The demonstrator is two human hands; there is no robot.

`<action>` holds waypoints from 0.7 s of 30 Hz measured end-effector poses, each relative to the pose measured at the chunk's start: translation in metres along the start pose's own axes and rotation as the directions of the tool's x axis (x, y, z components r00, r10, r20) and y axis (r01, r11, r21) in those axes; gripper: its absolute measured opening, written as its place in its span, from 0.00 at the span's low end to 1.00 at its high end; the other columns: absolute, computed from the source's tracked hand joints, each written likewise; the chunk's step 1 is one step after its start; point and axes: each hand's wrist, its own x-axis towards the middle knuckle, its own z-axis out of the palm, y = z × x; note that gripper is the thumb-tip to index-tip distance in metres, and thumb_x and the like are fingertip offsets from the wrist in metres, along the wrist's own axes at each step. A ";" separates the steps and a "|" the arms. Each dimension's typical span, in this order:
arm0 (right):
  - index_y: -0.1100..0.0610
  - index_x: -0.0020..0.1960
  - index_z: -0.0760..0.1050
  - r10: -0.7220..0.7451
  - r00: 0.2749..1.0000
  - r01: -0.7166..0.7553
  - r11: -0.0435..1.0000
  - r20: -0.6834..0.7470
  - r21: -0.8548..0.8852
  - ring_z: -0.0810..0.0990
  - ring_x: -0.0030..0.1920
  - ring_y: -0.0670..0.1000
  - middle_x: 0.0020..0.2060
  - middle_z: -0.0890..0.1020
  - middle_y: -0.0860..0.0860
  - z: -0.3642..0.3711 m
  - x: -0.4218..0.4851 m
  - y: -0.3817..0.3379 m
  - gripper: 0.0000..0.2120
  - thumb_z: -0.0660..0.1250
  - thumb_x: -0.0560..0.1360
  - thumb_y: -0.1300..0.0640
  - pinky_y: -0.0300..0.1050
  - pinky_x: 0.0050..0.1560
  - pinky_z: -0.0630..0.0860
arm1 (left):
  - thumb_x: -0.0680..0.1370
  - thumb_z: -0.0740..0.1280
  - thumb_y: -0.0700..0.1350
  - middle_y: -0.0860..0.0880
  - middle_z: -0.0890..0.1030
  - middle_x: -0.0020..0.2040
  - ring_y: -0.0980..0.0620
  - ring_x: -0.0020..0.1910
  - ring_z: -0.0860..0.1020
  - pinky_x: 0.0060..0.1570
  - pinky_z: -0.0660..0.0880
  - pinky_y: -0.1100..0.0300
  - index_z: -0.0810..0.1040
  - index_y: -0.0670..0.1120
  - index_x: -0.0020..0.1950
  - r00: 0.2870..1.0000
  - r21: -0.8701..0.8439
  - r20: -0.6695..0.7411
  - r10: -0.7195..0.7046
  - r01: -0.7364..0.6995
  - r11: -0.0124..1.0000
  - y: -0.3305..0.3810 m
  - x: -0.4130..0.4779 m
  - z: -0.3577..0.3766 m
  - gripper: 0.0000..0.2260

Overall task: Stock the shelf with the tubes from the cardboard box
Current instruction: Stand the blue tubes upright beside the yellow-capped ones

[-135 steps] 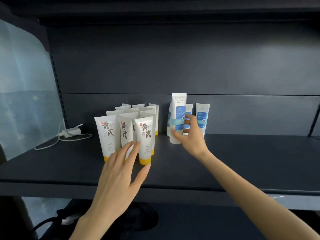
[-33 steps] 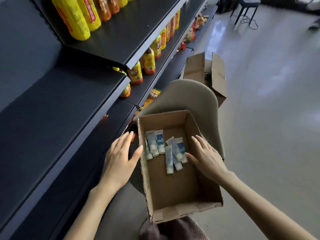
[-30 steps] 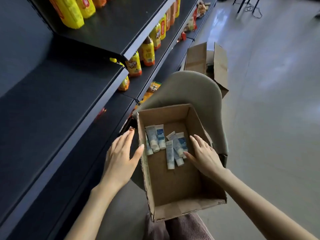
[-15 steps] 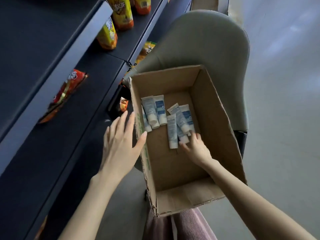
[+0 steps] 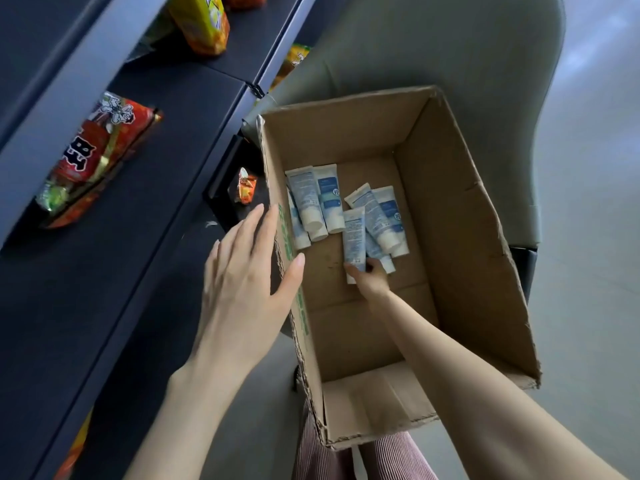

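Down on the floor of the cardboard box (image 5: 464, 216), the right hand (image 5: 370, 281) pinched the cap end of one tube (image 5: 354, 233) between thumb and fingertips, the tube lying flat near the box's middle. Its far end lay against the other tubes (image 5: 382, 216) heaped just beyond, so the sound way was probably to lift it straight up, clear of them, before carrying it over the box's left wall to the shelf (image 5: 114, 271). The left hand (image 5: 242, 271), fingers straight and spread, rested against the outside of that wall, thumb over the rim, which should steady the box. Every tube was white with a blue label, the print too small to read; green lettering along the box's left rim was unreadable too. Left of the box, a red snack bag (image 5: 97, 154) showed bold dark characters I could not make out
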 end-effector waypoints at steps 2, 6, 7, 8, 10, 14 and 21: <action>0.59 0.68 0.68 -0.014 0.998 0.012 0.999 -0.053 -0.050 0.76 0.60 0.56 0.61 0.77 0.56 0.006 0.004 0.002 0.23 0.68 0.75 0.57 0.46 0.56 0.73 | 0.77 0.52 0.60 0.52 0.58 0.76 0.54 0.75 0.55 0.74 0.53 0.50 0.54 0.51 0.77 1.000 -0.019 -0.012 -0.003 0.003 1.000 -0.002 -0.002 0.001 0.30; 0.60 0.64 0.70 -0.070 0.994 0.052 0.978 -0.081 -0.200 0.77 0.59 0.58 0.59 0.79 0.57 0.009 0.006 0.004 0.18 0.66 0.75 0.58 0.46 0.55 0.72 | 0.77 0.52 0.61 0.53 0.59 0.76 0.56 0.73 0.55 0.72 0.54 0.54 0.54 0.51 0.77 0.999 -0.053 -0.031 0.005 -0.007 0.999 -0.005 -0.005 0.002 0.30; 0.60 0.65 0.70 -0.093 0.994 0.077 0.971 -0.062 -0.226 0.76 0.59 0.58 0.59 0.78 0.57 0.008 0.006 0.005 0.19 0.67 0.75 0.57 0.47 0.55 0.72 | 0.77 0.51 0.61 0.52 0.60 0.76 0.56 0.73 0.55 0.72 0.54 0.55 0.55 0.51 0.77 0.999 -0.059 -0.032 0.005 -0.007 0.998 -0.006 -0.006 0.002 0.30; 0.60 0.65 0.70 -0.111 0.993 0.098 0.967 -0.044 -0.236 0.76 0.60 0.58 0.60 0.78 0.56 0.006 0.006 0.006 0.20 0.67 0.76 0.56 0.46 0.55 0.71 | 0.77 0.51 0.61 0.52 0.60 0.76 0.56 0.73 0.56 0.71 0.54 0.55 0.55 0.50 0.77 0.999 -0.064 -0.031 0.004 -0.006 0.998 -0.006 -0.007 0.003 0.30; 0.60 0.66 0.69 -0.117 0.993 0.111 0.971 -0.015 -0.211 0.76 0.61 0.56 0.60 0.77 0.55 0.000 0.005 0.007 0.21 0.67 0.76 0.56 0.44 0.55 0.71 | 0.77 0.51 0.61 0.51 0.61 0.75 0.55 0.73 0.57 0.71 0.56 0.54 0.56 0.50 0.77 1.000 -0.063 -0.028 0.002 -0.003 0.998 -0.006 -0.010 0.005 0.31; 0.60 0.67 0.69 -0.058 0.997 0.062 0.995 0.050 -0.083 0.78 0.56 0.54 0.61 0.78 0.56 -0.015 0.002 0.005 0.22 0.69 0.75 0.56 0.49 0.54 0.77 | 0.77 0.51 0.61 0.50 0.62 0.75 0.52 0.72 0.59 0.70 0.59 0.52 0.57 0.48 0.76 1.000 -0.029 -0.027 -0.008 0.008 1.000 -0.003 -0.016 0.009 0.31; 0.58 0.67 0.67 0.166 0.943 -0.253 0.920 0.289 0.299 0.78 0.55 0.57 0.59 0.77 0.60 -0.048 -0.021 -0.002 0.20 0.66 0.77 0.58 0.53 0.51 0.78 | 0.79 0.57 0.56 0.50 0.62 0.75 0.51 0.72 0.60 0.68 0.59 0.55 0.57 0.48 0.76 0.998 -0.066 0.008 -0.060 0.060 0.996 0.007 -0.020 0.010 0.28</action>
